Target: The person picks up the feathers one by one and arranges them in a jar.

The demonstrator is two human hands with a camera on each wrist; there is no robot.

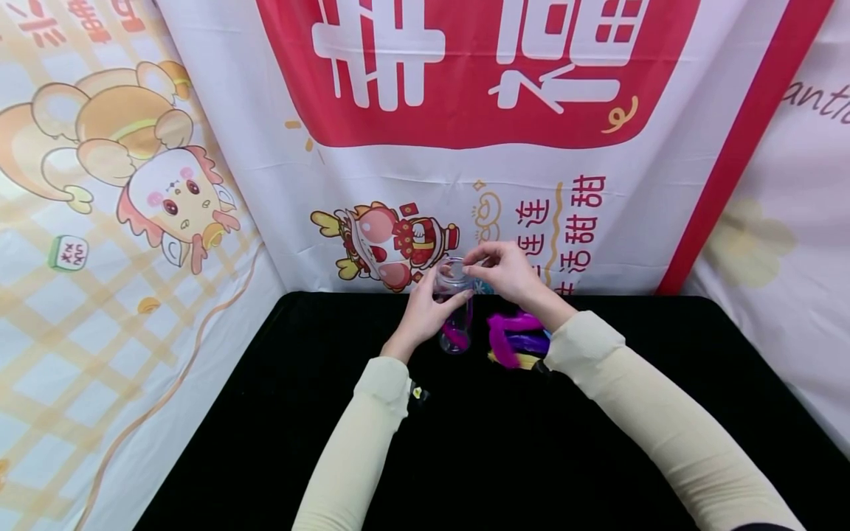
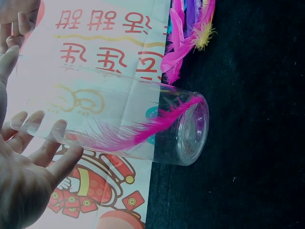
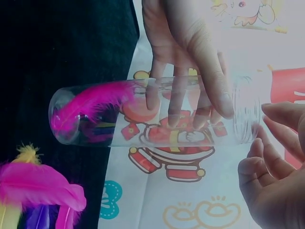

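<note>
The grip of the left hand [image 1: 425,308] is wrapped round the upper part of the clear jar, fingers on one side and thumb on the other, while the right hand [image 1: 510,274] has its fingertips gathered at the jar's mouth, and I cannot tell whether they pinch the rim or anything as clear as the glass. Behind it all hangs a white printed cloth [image 1: 432,169] with red lettering, and below that spreads the black worktop [image 1: 265,442]. Near its far edge the clear jar [image 2: 124,107] is held mouth up between the two hands; whether its base rests on the worktop or hangs just above is hard to say. Beside it, under the right forearm, lies a pile of feathers [image 1: 527,343] in magenta, purple and yellow (a touch of blue shows too). Smallest is a single magenta feather [image 3: 93,101], lying inside the jar with one end down at the base. The step in hand, I judge, is loading the jar with feathers — one is in, and the right hand is either finishing at the mouth or handling the rim. If so, the next move calls for the left hand to keep the smooth glass steady — slippery, I would guess — and for the right to clear the rim, reach down to the pile and pick out one more feather.
</note>
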